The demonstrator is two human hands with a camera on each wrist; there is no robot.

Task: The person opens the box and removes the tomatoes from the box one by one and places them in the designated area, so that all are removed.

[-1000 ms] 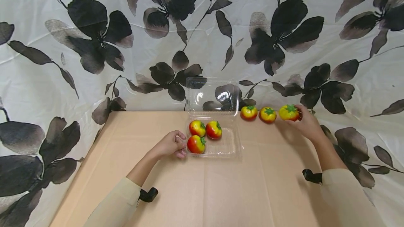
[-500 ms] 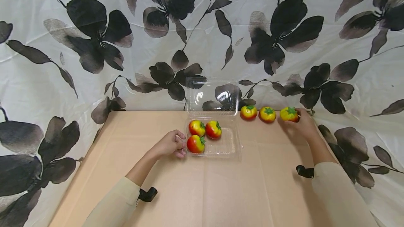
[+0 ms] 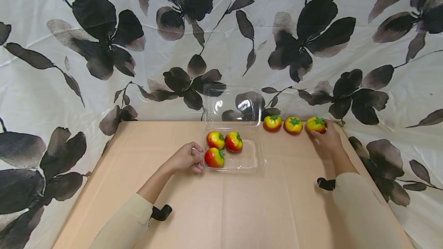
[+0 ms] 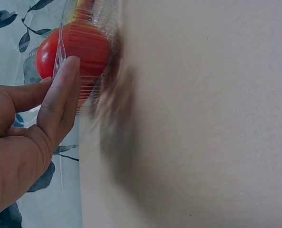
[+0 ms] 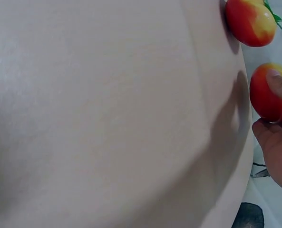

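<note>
In the head view, my right hand (image 3: 329,137) holds a red-and-yellow tomato (image 3: 315,124) with a green top, at the back right of the table. The right wrist view shows the thumb on one side of this tomato (image 5: 270,92) and fingers beneath it. My left hand (image 3: 187,158) pinches the left rim of a clear plastic clamshell container (image 3: 252,156), whose lid stands open at the back. Three similar tomatoes (image 3: 214,158) sit in the container's left and middle part. In the left wrist view, thumb and fingertips meet at the container wall beside one tomato (image 4: 88,50).
Two more tomatoes stand between the container and my right hand, one nearer the lid (image 3: 272,123) and one further right (image 3: 293,125). A floral cloth (image 3: 235,49) hangs behind the beige table (image 3: 256,210).
The right forearm has swung left, and the tomato in that hand has shifted very slightly. My left hand stays at the container's rim.
</note>
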